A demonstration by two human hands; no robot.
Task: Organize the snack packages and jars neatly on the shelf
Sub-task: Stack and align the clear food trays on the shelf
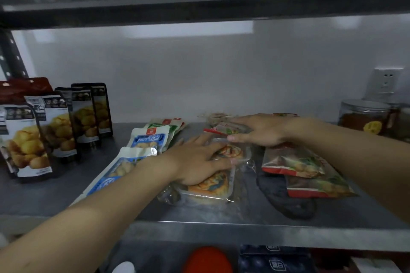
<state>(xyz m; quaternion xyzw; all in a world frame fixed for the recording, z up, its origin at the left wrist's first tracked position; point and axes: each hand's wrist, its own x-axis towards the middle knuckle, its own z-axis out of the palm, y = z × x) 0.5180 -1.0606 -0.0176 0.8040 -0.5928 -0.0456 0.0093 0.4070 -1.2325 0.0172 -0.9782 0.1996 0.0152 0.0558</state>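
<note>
The clear-wrapped snack trays lie flat mid-shelf, overlapping front to back. They look light, with crinkly, slippery film over a stiffer tray, so holding the tray edges should serve better than pinching the wrap. The left hand presses flat on them, its grip spread. The right hand, also spread, rests on a red-edged packet behind. Red pouches lie just beside; standing black bags line the shelf at left, a jar far right.
</note>
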